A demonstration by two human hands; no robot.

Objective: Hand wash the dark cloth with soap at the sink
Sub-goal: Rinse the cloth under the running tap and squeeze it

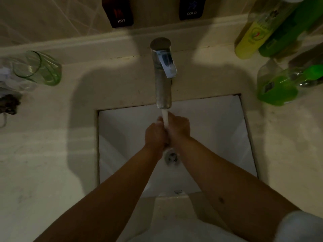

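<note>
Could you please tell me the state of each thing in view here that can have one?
Tap: running.
Left hand: pressed against the right under the stream.
Right hand: pressed against the left; contents hidden.
Green glass: lying on its side.
Sink: drain open.

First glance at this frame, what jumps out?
Two hands, left and right, pressed together under the running tap at centre, over the white sink; whether they hold the cloth cannot be told. Bright green bottles crowd the counter at right, and a green glass lies on its side at left. HOT and COLD tags sit on the wall above.
</note>
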